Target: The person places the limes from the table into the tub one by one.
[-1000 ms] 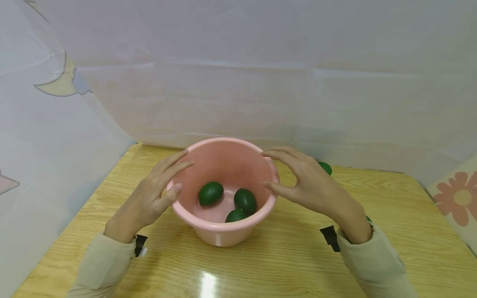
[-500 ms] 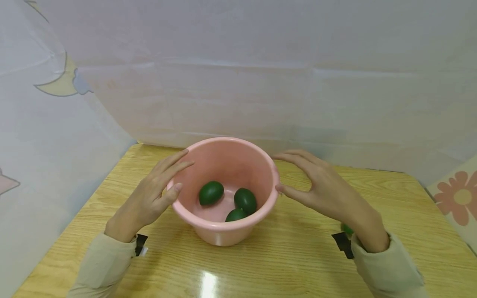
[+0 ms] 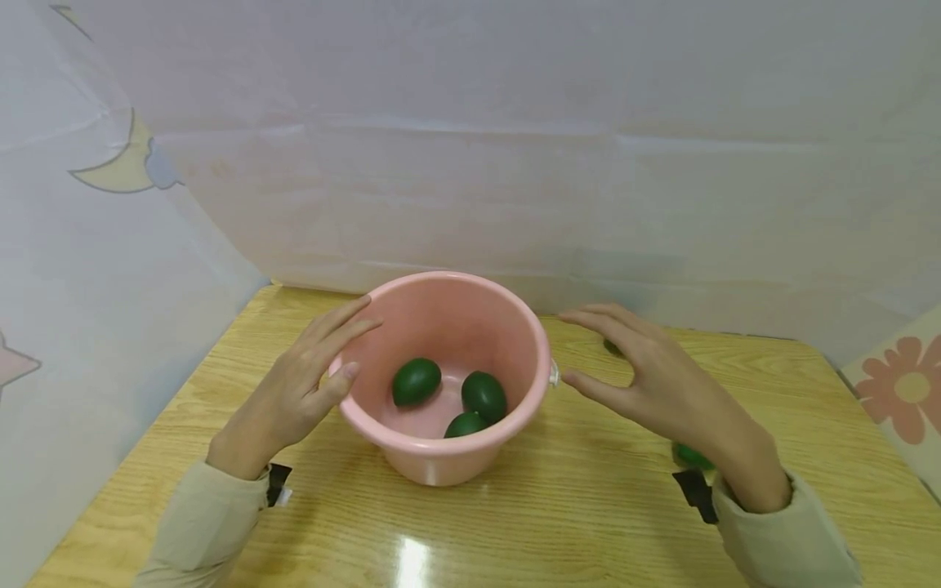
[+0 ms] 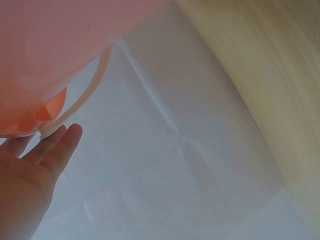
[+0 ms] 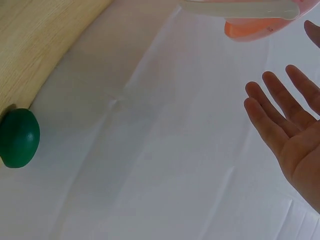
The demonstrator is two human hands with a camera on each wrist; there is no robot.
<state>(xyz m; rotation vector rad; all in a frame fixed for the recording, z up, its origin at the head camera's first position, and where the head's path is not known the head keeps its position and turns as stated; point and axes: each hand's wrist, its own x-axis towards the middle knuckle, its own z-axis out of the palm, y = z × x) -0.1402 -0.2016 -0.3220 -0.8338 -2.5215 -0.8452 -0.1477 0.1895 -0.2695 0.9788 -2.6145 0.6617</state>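
Observation:
A pink plastic bucket (image 3: 456, 446) stands upright on the wooden table in the head view. Inside it lie three dark green egg-shaped fruits (image 3: 416, 381). My left hand (image 3: 297, 382) touches the bucket's left rim, its fingers fairly straight and its thumb apart from them. The left wrist view has these fingertips right by the end of the pale handle (image 4: 92, 82). To the right of the bucket, my right hand (image 3: 647, 367) hovers with fingers spread and holds nothing. A white handle joint (image 3: 555, 374) shows between its thumb and the rim.
Two more green fruits lie on the table (image 3: 544, 523): one (image 3: 689, 456) near the right wrist, another (image 3: 612, 347) mostly hidden behind the right hand. A pale printed sheet (image 3: 470, 163) hangs behind the table and along its left side.
My right hand has moved off the bucket's right rim, to the right and slightly nearer, uncovering the handle joint. The left hand, the bucket and the fruits in it stay put.

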